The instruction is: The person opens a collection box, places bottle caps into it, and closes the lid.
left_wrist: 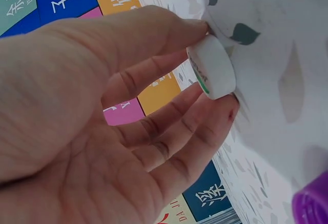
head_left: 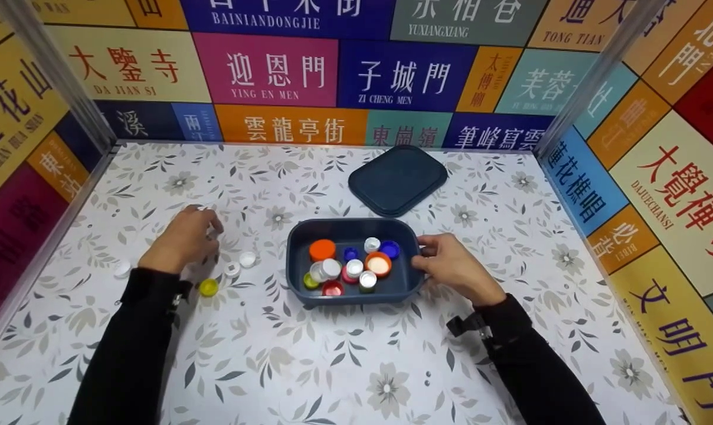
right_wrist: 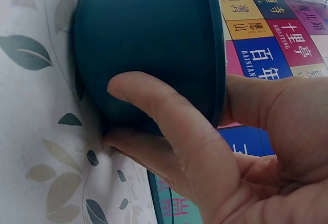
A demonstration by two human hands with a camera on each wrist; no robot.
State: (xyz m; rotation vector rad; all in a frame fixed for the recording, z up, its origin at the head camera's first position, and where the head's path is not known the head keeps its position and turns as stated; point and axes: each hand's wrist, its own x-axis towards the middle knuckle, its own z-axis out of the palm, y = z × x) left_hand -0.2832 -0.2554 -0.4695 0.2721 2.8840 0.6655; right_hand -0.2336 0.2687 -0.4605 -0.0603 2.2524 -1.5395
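Note:
On the left side of the table my left hand (head_left: pixel 182 239) pinches a white bottle cap (left_wrist: pixel 212 67) between thumb and fingertips, the cap standing on its edge close to the tabletop. In the head view that hand hides the cap. A dark blue plastic box (head_left: pixel 356 298) stands near the middle, filled with loose caps such as an orange cap (head_left: pixel 322 249), a blue cap (head_left: pixel 389 249) and a red cap (head_left: pixel 333 288). My right hand (head_left: pixel 454 265) holds the box by its right end, with fingers against the outer wall (right_wrist: pixel 154 34) and near its base.
Beside my left hand lie a yellow cap (head_left: pixel 209 287), white caps (head_left: pixel 247 259) and, farther left, another white cap (head_left: pixel 122 269). A purple cap (left_wrist: pixel 312 203) shows in the left wrist view. Behind the box lies its dark lid (head_left: pixel 398 180). Printed panels (head_left: pixel 265 71) border the table.

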